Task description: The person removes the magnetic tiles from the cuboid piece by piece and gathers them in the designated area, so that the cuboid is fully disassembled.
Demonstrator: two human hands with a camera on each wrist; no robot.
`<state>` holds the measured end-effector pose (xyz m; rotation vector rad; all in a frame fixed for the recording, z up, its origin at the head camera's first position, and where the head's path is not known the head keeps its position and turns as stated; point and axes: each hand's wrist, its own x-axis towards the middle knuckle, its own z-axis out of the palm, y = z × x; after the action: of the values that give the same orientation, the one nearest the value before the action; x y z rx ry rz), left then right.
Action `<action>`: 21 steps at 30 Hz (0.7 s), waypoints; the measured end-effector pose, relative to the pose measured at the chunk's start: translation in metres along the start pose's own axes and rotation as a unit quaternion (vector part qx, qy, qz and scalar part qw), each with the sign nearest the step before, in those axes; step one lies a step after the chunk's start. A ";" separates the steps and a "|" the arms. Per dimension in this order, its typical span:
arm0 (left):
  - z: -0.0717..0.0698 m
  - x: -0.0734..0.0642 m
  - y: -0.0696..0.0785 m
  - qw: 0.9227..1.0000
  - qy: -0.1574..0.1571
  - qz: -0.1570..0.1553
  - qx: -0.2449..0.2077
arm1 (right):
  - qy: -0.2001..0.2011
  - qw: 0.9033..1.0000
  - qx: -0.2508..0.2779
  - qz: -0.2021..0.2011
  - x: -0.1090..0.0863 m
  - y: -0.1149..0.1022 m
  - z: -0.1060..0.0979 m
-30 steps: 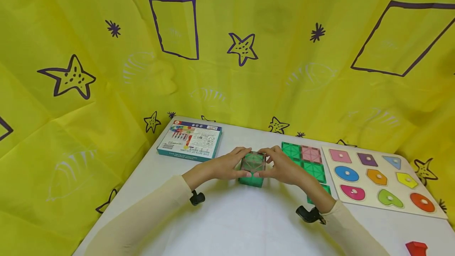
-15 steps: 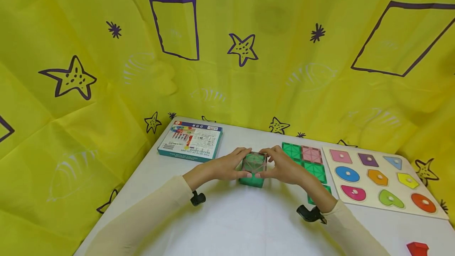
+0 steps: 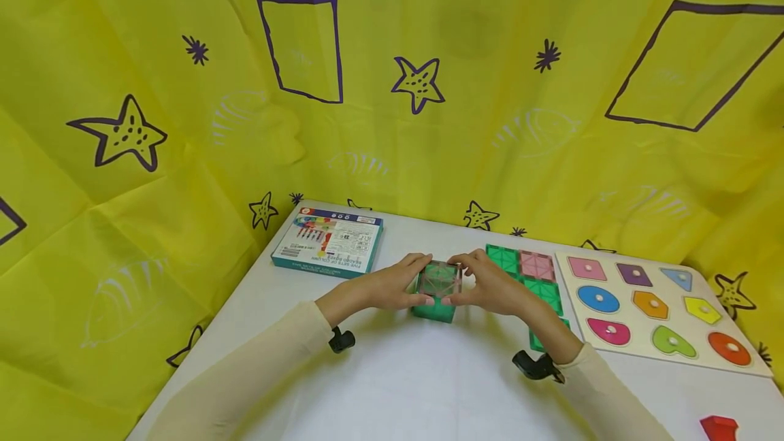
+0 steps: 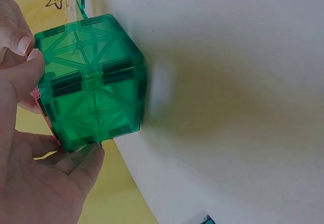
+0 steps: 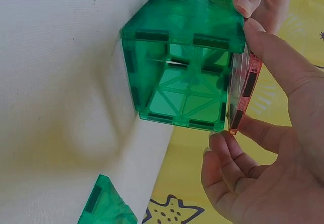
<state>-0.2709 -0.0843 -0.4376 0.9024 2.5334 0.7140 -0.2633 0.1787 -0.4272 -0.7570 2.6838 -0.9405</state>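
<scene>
A box of green magnetic tiles (image 3: 433,312) stands on the white table between both hands in the head view. On its top lies a pink see-through magnetic tile (image 3: 439,279), which in the right wrist view sits slightly askew along the edge. My left hand (image 3: 392,284) spans the left part, thumb at the near top edge and fingers at the far side. My right hand (image 3: 493,288) pinches the pink tile across its right part, thumb near, fingertips far. The two thumbs almost meet. Seen from the right wrist, the box's right side has no tile.
Right of the hands lie flat green tiles (image 3: 542,296) and another pink tile (image 3: 535,265). Beyond them is a knobbed shape puzzle board (image 3: 640,322). A teal-edged box (image 3: 331,243) sits at back left, a red block (image 3: 719,427) at front right. A yellow curtain (image 3: 392,155) hangs behind.
The pink tile and the right hand's fingertips have shifted very slightly right. Otherwise both hands keep the same hold.
</scene>
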 end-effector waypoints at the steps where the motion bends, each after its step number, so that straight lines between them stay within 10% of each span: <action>1: 0.000 0.000 0.000 1.000 -0.001 -0.001 0.000 | 0.000 1.000 -0.001 -0.002 0.000 0.000 0.000; 21: 0.000 0.000 -0.003 1.000 -0.003 -0.014 0.004 | 0.033 0.999 -0.020 0.027 -0.023 0.017 -0.025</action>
<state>-0.2724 -0.0863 -0.4389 0.8678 2.5407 0.6923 -0.2591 0.2151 -0.4180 -0.6706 2.7723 -0.9163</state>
